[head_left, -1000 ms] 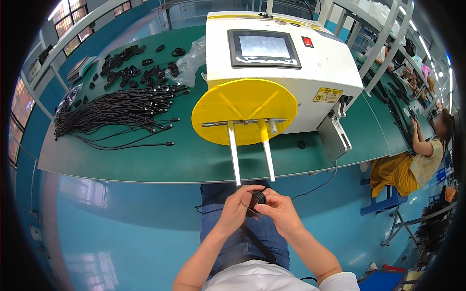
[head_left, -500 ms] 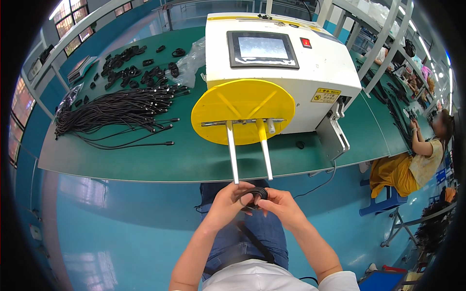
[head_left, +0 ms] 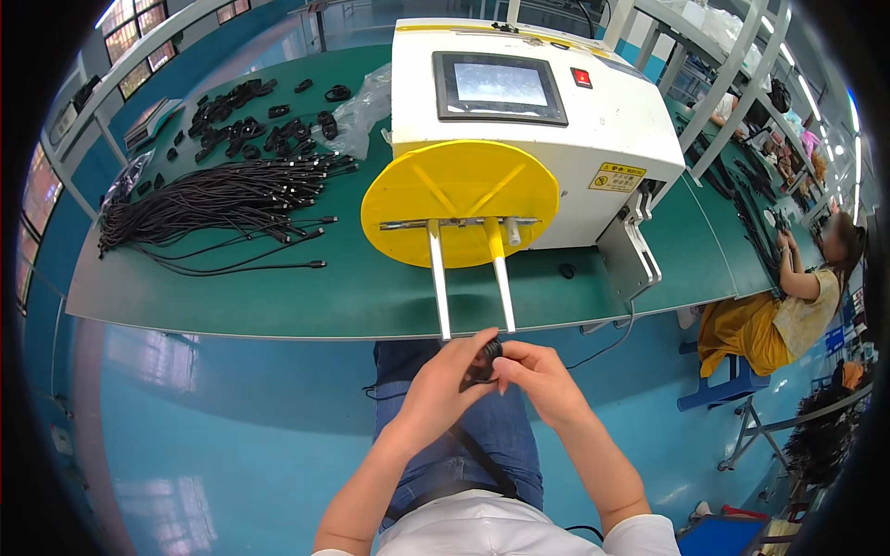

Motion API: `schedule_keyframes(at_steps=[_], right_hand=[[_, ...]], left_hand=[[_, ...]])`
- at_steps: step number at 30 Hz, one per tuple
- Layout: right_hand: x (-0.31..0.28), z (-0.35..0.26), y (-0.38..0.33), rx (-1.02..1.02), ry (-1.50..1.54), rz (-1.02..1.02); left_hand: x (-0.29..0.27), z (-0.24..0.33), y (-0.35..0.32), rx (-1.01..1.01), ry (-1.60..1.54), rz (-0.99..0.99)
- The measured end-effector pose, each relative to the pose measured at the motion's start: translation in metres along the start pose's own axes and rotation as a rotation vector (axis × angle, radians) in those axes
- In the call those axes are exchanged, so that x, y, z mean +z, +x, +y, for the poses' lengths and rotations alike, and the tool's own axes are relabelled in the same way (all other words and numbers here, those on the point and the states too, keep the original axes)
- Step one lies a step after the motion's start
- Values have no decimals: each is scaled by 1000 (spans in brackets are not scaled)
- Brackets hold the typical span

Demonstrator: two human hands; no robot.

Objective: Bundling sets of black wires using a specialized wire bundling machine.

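Note:
A small coil of black cable [head_left: 486, 360] is held between my two hands, just off the table's front edge and above my lap. My left hand [head_left: 452, 375] wraps round the coil from the left, its fingers partly covering it. From the right, my right hand [head_left: 536, 372] grips the coil's edge between thumb and fingers. Just beyond my hands are two rods, one silver [head_left: 438, 287] and one partly yellow [head_left: 499, 273], sticking out from a round yellow disc [head_left: 461, 185] on a white machine [head_left: 593, 120].
On the green table [head_left: 306, 310], a bundle of black cables [head_left: 213, 199] lies at the left, with several coiled cables [head_left: 241, 125] behind it and a clear plastic bag [head_left: 362, 116] beside them. A metal bracket [head_left: 632, 250] projects from the machine's right side. A co-worker [head_left: 783, 306] sits far right.
The coil has turned more edge-on, and my left hand has closed further over it. Both hands are slightly higher in the picture, nearer the rod ends.

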State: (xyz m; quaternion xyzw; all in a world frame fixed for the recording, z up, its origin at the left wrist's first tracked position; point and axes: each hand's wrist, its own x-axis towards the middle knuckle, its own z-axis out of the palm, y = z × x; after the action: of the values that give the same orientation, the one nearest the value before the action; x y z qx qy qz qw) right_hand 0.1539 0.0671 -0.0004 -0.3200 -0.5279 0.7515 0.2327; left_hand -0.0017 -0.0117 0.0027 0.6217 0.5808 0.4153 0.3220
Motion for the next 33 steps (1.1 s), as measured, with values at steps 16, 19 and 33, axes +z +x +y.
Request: schedule_keyframes(at_steps=[16, 19, 33], right_hand=[[17, -24, 5, -835, -1073, 150], [17, -16, 9, -940, -1147, 161], [23, -4, 15, -940, -986, 20]], left_hand=[[3, -9, -9, -203, -1261, -223], [1, -9, -11, -216, -1238, -243], [1, -19, -20, -234, -1170, -188]])
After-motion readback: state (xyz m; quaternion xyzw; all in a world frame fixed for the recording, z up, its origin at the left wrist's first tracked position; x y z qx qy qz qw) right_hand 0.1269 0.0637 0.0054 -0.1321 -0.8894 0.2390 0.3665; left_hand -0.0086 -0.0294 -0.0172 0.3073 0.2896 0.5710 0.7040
